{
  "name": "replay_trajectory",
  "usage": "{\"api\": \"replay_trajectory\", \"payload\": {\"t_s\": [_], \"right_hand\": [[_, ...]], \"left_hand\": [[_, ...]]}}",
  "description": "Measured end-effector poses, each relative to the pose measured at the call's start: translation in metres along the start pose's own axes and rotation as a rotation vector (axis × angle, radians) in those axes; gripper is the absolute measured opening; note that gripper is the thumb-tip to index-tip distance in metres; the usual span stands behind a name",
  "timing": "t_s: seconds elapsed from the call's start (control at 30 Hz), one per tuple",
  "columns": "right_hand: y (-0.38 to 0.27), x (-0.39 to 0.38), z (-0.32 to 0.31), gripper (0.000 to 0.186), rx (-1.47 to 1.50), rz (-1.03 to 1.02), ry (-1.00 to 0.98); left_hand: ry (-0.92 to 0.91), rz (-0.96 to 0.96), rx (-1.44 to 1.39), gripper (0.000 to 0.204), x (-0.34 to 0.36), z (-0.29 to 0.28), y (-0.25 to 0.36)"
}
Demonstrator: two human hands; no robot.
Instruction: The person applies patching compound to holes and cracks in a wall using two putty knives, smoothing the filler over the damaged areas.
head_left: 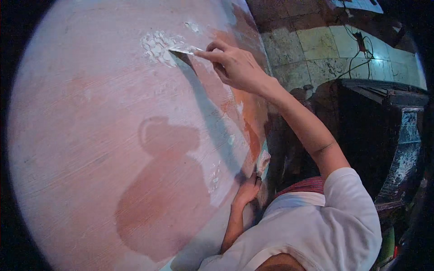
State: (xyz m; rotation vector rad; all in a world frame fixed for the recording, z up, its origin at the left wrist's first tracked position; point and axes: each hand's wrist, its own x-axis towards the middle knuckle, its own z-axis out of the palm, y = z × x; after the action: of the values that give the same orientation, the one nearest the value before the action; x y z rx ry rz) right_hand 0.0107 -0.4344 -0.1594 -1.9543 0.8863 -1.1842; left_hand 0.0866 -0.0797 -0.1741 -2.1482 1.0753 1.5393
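Observation:
Against the pinkish plastered surface [90,171], a patch of wet white putty [156,46] stands out in thick dabs near the top. My right hand [242,67] is closed around a putty knife [183,48], its blade lying at the right side of that patch. Lower down, close to my body, my left hand [247,189] has its fingers curled by the right edge of the surface. A pale, lumpy thing [263,161] is just above those fingers; its kind, and what the fingers grip, I cannot make out.
A smaller putty dab [193,27] lies above the patch. Bare orange-brown areas [255,122] run along the surface's right edge. Beyond it are worn floor tiles [316,45] with a black cable [361,43]. A bulky dark piece [368,126] of furniture or equipment stands at right.

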Motion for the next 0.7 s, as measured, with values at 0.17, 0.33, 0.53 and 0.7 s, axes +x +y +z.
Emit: {"api": "replay_trajectory", "payload": {"t_s": [0.17,0.33,0.53,0.7], "right_hand": [[-0.017,-0.029,0.011,0.05,0.061,0.02,-0.057],[-0.013,-0.047,0.007,0.048,0.189,0.131,0.023],[-0.014,-0.03,0.039,0.044,0.329,0.096,0.249],[0.001,-0.044,0.093,0.046,0.333,0.113,0.284]], "left_hand": [[-0.037,-0.035,0.002,0.049,-0.008,-0.008,0.007],[-0.08,-0.15,-0.087,0.047,-0.007,-0.012,0.02],[-0.073,-0.107,-0.051,0.036,-0.004,-0.009,0.013],[-0.01,-0.048,0.03,0.033,-0.002,-0.007,0.008]]}}
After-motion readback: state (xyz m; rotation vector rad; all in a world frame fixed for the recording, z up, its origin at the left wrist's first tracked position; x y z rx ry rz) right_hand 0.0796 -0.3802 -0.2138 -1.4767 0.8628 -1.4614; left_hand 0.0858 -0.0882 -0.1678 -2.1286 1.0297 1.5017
